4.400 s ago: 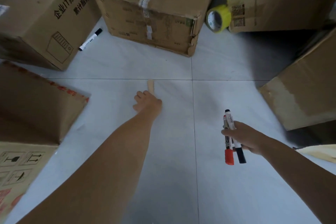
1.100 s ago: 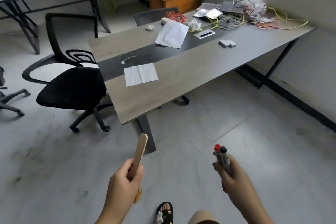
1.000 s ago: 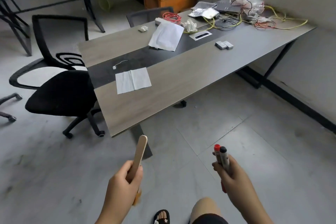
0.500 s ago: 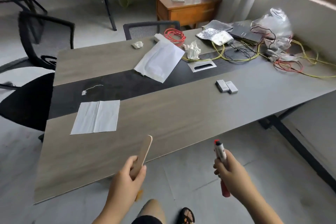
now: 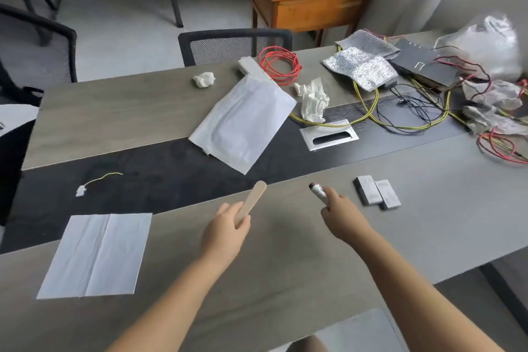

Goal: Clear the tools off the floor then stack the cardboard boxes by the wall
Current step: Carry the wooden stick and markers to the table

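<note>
Gripping a wooden stick [image 5: 251, 202], left hand [image 5: 225, 233] nears white pouch [image 5: 244, 123]; right hand [image 5: 341, 216] grips markers [image 5: 317, 191] beside 2 gray blocks [image 5: 376, 192].

Much of what I'm holding is out of sight.

My right hand [image 5: 341, 220] covers all but the dark tip of a marker [image 5: 317, 191]; I can't tell how many are in it. My left hand [image 5: 225, 233] hides the lower end of the stick [image 5: 253, 200]. The bench [image 5: 285, 280] runs off the left, right and bottom edges, the red wires [image 5: 503, 148] leave frame right, and the labels on the two grey blocks [image 5: 375, 193] are too blurred to read.
</note>
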The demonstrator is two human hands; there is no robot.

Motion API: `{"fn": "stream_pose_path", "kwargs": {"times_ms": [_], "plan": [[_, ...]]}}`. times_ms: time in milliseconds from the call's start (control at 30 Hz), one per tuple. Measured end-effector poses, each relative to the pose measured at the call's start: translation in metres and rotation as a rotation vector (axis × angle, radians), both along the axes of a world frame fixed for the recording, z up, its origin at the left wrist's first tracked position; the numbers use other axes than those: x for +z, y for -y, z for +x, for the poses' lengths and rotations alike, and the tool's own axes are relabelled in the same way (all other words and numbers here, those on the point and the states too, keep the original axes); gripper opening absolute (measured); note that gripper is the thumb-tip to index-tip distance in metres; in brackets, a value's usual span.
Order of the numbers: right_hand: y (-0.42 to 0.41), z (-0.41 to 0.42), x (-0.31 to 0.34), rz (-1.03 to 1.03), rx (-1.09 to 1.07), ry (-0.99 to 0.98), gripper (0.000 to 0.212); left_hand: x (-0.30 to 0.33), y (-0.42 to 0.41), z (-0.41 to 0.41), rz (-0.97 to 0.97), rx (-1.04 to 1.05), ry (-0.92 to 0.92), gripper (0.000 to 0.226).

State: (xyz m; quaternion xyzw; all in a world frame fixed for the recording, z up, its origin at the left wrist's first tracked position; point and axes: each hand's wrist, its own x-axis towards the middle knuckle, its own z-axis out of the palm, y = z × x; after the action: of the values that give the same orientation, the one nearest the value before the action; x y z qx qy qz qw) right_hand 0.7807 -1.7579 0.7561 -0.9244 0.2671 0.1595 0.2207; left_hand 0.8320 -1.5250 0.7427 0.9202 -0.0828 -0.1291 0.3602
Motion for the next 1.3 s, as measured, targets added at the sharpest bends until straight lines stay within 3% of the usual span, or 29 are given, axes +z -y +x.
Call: {"fn": "stream_pose_path", "kwargs": {"times_ms": [200, 467, 767, 967, 1100, 1300], "plan": [[0.015, 0.062, -0.034, -0.182, 0.064, -0.085, 0.055, -0.035, 0.054, 0.042, 0.192, -0.126, 0.020, 0.042], [0.030, 0.062, -0.064, -0.213, 0.132, -0.008, 0.064, -0.067, 0.080, 0.037, 0.413, -0.113, 0.213, 0.055], [0.046, 0.060, -0.049, -0.066, 0.204, -0.029, 0.075, -0.050, 0.082, 0.040, 0.429, -0.126, 0.076, 0.053], [0.060, 0.021, -0.019, 0.131, 0.284, 0.165, 0.070, -0.005, 0.064, 0.019, 0.170, -0.023, 0.061, 0.055], [0.065, -0.025, -0.010, 0.273, 0.377, 0.281, 0.062, 0.019, 0.034, -0.034, -0.034, 0.048, 0.004, 0.044], [0.030, -0.087, 0.011, 0.514, 0.526, 0.212, 0.039, 0.046, -0.012, -0.167, -0.275, 0.343, -0.038, 0.043]]}}
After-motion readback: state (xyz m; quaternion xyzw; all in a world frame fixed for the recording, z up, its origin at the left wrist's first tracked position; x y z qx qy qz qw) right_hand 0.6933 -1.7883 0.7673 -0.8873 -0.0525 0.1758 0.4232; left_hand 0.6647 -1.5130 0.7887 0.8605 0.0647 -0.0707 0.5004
